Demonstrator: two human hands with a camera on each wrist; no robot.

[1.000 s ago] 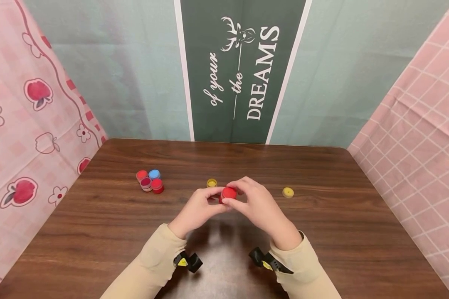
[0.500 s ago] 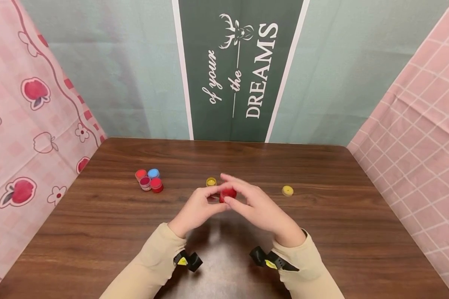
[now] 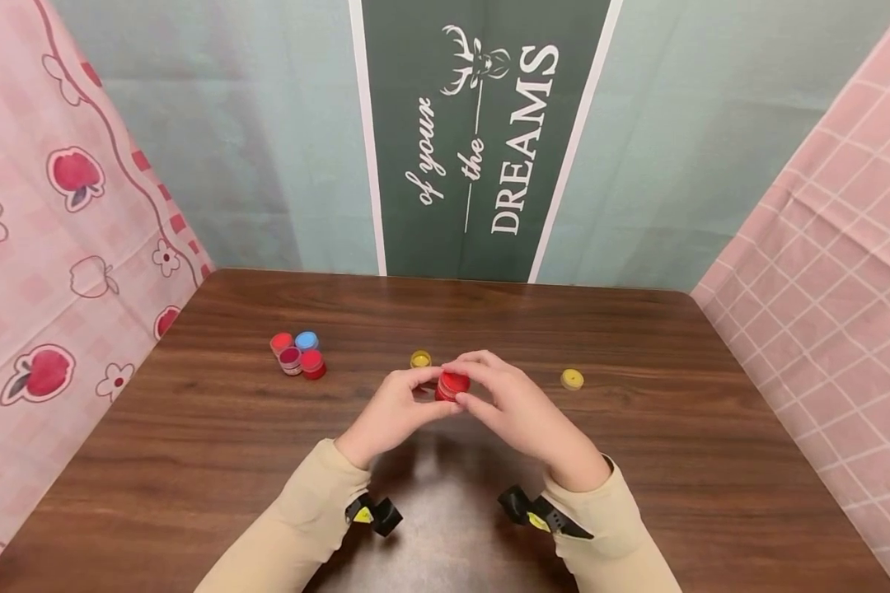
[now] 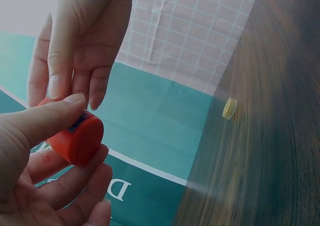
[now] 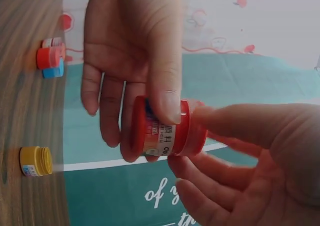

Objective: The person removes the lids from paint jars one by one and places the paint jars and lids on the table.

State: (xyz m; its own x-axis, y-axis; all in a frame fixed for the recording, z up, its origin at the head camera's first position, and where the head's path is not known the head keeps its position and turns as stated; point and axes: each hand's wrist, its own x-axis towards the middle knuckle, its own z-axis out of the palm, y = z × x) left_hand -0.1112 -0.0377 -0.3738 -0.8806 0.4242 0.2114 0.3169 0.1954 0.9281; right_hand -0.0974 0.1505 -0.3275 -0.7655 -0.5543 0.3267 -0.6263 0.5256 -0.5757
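Observation:
A small red paint jar (image 3: pixel 452 387) is held up over the middle of the table, between both hands. My left hand (image 3: pixel 396 405) grips its labelled body, the thumb across the label (image 5: pixel 165 136) in the right wrist view. From the other side my right hand (image 3: pixel 515 405) pinches the red lid (image 5: pixel 196 128) with thumb and fingers. The jar's base faces the left wrist camera. Just beyond the hands stands a yellow paint jar (image 3: pixel 420 359), uncapped, its threaded neck showing in the right wrist view. Its yellow lid (image 3: pixel 572 379) lies off to the right.
At the left, several paint jars stand in a tight cluster: a blue jar (image 3: pixel 307 341), a dark red jar (image 3: pixel 290 360) and brighter red jars (image 3: pixel 313 365). The brown wooden table (image 3: pixel 638 494) ends at a hanging cloth (image 3: pixel 267 165) behind.
My right hand's fingers loosened and shifted over the lid half a second ago, and now close round it again. My left hand keeps its grip on the jar nearly unmoved.

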